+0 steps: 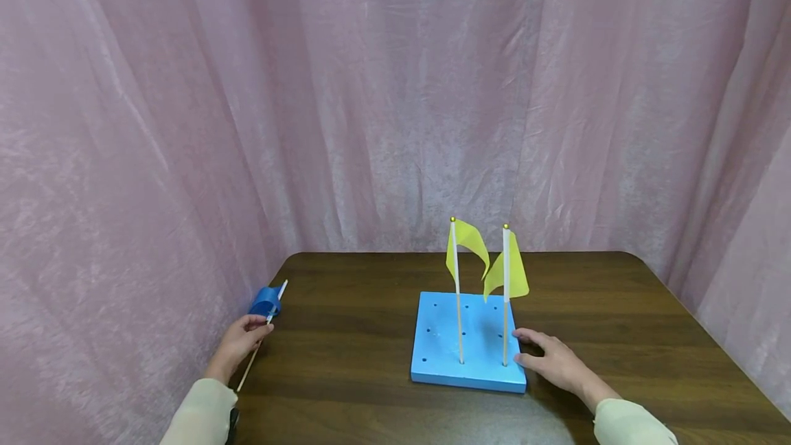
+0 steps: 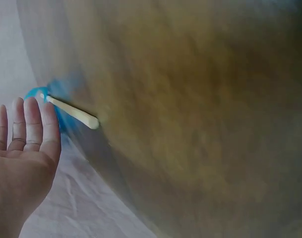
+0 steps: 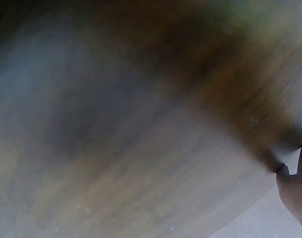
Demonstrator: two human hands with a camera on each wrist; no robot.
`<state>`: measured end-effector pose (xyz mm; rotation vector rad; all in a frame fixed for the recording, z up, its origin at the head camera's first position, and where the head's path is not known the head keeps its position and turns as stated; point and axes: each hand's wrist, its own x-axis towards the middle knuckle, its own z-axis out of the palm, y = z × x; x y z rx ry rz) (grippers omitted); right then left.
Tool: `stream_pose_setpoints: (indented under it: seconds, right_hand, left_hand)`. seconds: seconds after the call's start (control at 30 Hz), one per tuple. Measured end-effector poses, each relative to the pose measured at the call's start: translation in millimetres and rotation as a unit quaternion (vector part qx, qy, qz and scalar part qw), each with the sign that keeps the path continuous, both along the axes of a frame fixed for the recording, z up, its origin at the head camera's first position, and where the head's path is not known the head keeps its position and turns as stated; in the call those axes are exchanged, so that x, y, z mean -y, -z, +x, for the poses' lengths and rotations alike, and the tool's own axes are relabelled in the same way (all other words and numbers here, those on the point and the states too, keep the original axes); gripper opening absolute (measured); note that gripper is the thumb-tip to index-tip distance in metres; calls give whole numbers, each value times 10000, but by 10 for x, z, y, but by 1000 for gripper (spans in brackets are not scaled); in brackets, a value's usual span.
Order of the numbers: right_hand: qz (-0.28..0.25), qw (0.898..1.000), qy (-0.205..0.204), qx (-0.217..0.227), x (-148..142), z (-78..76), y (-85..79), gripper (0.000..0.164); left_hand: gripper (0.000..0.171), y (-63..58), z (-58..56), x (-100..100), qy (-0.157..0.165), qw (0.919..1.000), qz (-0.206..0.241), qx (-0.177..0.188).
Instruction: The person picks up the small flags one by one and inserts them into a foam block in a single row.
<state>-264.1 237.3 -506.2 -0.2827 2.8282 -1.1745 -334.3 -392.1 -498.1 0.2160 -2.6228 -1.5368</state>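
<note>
At the table's left edge my left hand (image 1: 241, 338) pinches the wooden stick of a small blue flag (image 1: 264, 301) between thumb and fingertips. In the left wrist view the fingers of my left hand (image 2: 29, 148) look fairly straight, with the stick (image 2: 74, 111) passing by one fingertip; the thumb is hidden there. My right hand (image 1: 556, 362) rests at the right side of a blue pegboard (image 1: 441, 349), thumb and fingertips spread along its edge. Two yellow flags (image 1: 469, 235) (image 1: 513, 266) stand upright in the board's front row of holes.
Several small holes dot the board's top. Under everything lies a dark wooden table (image 1: 346, 356) with rounded far corners. Pink curtains (image 1: 395, 122) hang behind and along both sides. The right wrist view is mostly blurred tabletop, with part of my right hand at its right border.
</note>
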Motion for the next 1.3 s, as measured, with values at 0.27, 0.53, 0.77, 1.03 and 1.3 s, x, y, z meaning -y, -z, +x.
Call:
stream_pose_setpoints:
  seconds: [0.27, 0.53, 0.77, 1.03, 1.3]
  right_hand:
    - [95, 9999, 43, 71, 4, 19, -16, 59]
    - [174, 9998, -40, -29, -1, 12, -26, 58]
    - [111, 9999, 29, 54, 1, 7, -18, 59]
    - [169, 9998, 39, 73, -10, 3, -17, 59]
    - [164, 9998, 13, 63, -12, -4, -14, 58]
  left_hand:
    - [46, 102, -3, 143, -79, 9995, -223, 232]
    - [47, 100, 0, 167, -60, 9990, -212, 378]
    - [45, 85, 40, 156, -15, 9991, -65, 424]
    - [48, 71, 70, 101, 223, 9993, -49, 302]
    - [49, 97, 51, 46, 227, 9990, 35, 373]
